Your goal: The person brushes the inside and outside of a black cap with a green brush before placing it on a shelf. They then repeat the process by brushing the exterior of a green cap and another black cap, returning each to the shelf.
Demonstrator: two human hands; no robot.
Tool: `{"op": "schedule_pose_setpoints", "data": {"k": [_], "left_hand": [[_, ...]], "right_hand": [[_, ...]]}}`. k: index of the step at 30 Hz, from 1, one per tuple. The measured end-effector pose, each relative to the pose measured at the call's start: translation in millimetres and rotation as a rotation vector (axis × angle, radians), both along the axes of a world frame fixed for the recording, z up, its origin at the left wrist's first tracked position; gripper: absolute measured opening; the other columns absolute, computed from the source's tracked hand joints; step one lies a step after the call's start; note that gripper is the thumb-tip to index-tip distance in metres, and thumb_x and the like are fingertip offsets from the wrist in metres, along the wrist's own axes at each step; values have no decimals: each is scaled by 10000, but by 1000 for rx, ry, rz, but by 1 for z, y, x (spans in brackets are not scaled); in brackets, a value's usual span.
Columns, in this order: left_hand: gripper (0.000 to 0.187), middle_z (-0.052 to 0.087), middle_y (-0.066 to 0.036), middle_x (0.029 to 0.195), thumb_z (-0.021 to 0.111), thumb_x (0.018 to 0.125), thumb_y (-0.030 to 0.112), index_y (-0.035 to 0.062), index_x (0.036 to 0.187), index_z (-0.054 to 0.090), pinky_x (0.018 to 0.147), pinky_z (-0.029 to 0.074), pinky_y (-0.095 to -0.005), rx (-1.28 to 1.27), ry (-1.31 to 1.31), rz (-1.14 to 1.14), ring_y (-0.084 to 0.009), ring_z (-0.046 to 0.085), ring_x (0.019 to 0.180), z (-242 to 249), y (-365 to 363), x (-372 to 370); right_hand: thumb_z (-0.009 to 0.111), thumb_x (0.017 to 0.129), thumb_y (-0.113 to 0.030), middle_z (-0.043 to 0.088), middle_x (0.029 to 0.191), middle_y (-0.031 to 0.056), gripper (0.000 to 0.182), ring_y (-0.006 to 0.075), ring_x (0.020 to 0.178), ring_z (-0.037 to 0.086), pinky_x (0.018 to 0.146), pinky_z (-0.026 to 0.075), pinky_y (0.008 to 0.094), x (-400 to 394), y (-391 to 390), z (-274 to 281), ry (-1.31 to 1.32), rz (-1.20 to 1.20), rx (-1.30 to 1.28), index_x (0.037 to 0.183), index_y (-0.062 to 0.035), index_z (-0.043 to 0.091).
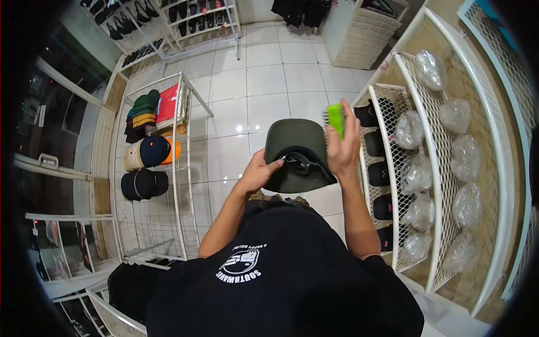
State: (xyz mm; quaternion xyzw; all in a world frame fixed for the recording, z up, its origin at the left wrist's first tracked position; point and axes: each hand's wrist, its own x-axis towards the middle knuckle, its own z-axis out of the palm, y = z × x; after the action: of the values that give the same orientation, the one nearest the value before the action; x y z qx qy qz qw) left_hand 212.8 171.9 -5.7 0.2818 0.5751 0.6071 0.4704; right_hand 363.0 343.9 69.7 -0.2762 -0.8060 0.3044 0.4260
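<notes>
A dark olive baseball cap (pixel 296 135) is held out before my body, its brim toward the far side and its hollow inside facing me. My left hand (pixel 259 172) grips the cap's left edge, thumb over the rim beside the strap at the opening. In my right hand (pixel 345 143) is a bright green brush (pixel 335 119), pinched between thumb and fingers, with dark bristles pointing left toward the brim. The right hand's lower edge overlaps the cap's right side in this view.
White mesh shelves (pixel 443 224) on the right hold black caps (pixel 379 174) and plastic-wrapped items (pixel 417 174). At left, a white wire rack (pixel 178 168) carries stacked caps (pixel 147 151) and a red packet (pixel 167 104). Shoe racks (pixel 202 22) stand at the back on the tiled floor (pixel 264 73).
</notes>
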Motion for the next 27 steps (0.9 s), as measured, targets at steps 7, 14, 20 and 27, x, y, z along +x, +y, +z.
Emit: {"op": "schedule_pose_setpoints", "data": {"k": [7,14,20,27], "left_hand": [[523,599,-111,1309,484,921,-128,-49,1437,456,979,495,-303,158,288,28,-157,573,1205,-5,8,-6],[705,528,-111,1408,401,876,-160,-16,1561,320,1077,415,-282,141,292,-38,-172,500,1316,15,2,-55],[680,632,-215,1225,410,831,-136,-40,1503,373,971,497,-347,294,506,73,-260,624,1163,-2,9,-119],[642,588,-168,1325,433,869,-136,-28,1500,386,1071,449,-359,212,253,-9,-244,576,1250,-5,6,-180]], "right_hand": [[754,905,-285,605,1032,195,709,347,923,622,833,515,427,-77,-43,-39,-164,44,120,1495,20,505],[763,896,-253,620,1027,215,699,359,890,636,791,531,441,-125,-31,-41,-44,69,191,1482,34,511],[765,898,-246,617,1025,212,684,362,887,637,770,524,448,-178,-45,-28,50,207,148,1473,33,523],[768,887,-262,627,1074,219,692,345,896,647,796,532,422,-236,-60,-23,67,323,132,1472,24,535]]}}
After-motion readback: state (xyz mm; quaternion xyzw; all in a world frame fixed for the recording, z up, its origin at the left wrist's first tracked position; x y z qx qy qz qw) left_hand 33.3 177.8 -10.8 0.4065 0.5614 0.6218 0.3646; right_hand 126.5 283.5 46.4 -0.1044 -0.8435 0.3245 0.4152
